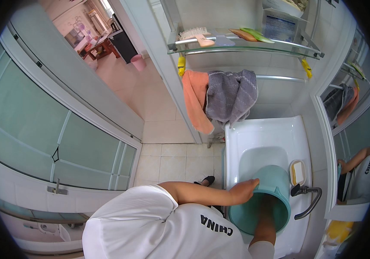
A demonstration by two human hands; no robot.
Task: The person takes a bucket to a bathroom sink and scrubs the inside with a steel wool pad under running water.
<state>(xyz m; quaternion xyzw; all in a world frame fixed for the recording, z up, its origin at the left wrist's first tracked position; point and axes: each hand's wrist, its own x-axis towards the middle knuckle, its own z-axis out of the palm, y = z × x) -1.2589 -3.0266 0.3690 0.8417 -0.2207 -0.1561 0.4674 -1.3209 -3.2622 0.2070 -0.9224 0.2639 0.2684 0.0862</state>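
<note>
A teal plastic bucket [271, 176] lies tipped in the white washbasin [262, 129], its mouth turned towards me. My left hand [244, 191] grips the bucket's rim, near a lug on its side. Deep inside the mouth is my right hand [267, 204], dark in the shadow; its fingers cannot be made out, nor whether they hold anything. The curved tap [314, 202] stands just beyond the bucket. Next to the tap, a soap dish [298, 173] with a pale bar and a yellowish piece rests on the basin's ledge.
An orange towel [196, 100] and a grey towel [231, 95] hang from a rail left of the basin. Above it, a glass shelf [253, 50] carries a hairbrush [199, 35], combs and a box. A mirror [354, 162] is ahead; a glazed door [55, 129] stands behind me.
</note>
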